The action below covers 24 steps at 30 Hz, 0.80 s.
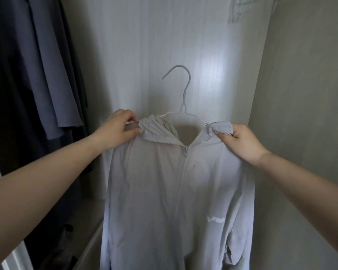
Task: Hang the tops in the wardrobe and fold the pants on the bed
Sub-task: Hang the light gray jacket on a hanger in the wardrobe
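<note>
From the head camera we see a pale grey zip-up top (176,191) held up in front of the wardrobe's back panel (164,45). Its front zip runs down the middle and is closed to just below the neckline, where the two collar edges fall open in a V; small pale lettering sits low on the side nearer the right hand. The cloth looks thin, soft and faintly creased, hanging in loose vertical folds, and its lower part runs out of the bottom of the frame.

A thin white wire hanger (180,94) sits inside the shoulders, its slim arms disappearing under the fabric and its curved hook standing free above the neckline, caught on nothing that we can see.

Our left hand (118,129) pinches the bunched shoulder fabric on its side between thumb and fingers. Our right hand (242,141) grips the gathered cloth at the other shoulder, fingers curled round it. So the top hangs between and below both hands, both arms stretched forward.

At the left edge dark grey and blue garments (37,65) hang in smooth long drapes, apart from the top. The wardrobe's right side wall (304,94) is plain and matte, and the back panel shows a faint vertical grain
</note>
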Tool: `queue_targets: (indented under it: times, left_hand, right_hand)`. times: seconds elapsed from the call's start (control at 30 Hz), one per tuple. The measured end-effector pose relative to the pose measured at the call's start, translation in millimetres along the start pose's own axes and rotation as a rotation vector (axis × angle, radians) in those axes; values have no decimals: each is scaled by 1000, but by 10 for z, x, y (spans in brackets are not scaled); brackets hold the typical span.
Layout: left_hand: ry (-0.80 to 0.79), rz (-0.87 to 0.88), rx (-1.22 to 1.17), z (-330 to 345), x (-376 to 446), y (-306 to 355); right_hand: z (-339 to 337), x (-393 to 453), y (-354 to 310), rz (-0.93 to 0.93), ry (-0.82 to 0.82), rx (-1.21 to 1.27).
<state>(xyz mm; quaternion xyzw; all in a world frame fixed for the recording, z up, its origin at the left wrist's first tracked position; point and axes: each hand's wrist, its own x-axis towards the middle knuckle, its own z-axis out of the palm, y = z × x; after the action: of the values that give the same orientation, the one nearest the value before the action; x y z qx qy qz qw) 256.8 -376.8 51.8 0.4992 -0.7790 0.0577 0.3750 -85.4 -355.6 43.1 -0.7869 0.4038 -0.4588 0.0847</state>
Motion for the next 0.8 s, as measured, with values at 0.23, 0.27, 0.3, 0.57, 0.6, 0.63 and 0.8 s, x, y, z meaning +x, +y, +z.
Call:
queue_targets:
  times: [0.23,0.27,0.3,0.57,0.6,0.63,0.8]
  left_hand:
    - [97,-10,-176,66,-64,4]
    - [108,-3,-178,45,-63,-22]
    - [113,-2,-177,31,-56,-48]
    - [71,-49,-168,170,66,36]
    - [70,-43,-164,208,81,67]
    - [87,-44,-162,234,91,96]
    - [293,-102,-178,232,145,11]
  right_hand:
    - [-213,83,-117,184,-300,-41]
    - [-299,118,-100,227,-375,-159]
    - [-372,150,-78,266,-449,-285]
    - [-371,534,-376,94,-389,-738]
    - [-334,583,-444,94,-360,-654]
    - [-302,619,-488,124,-341,-532]
    - [-283,515,-394,294,-450,-345]
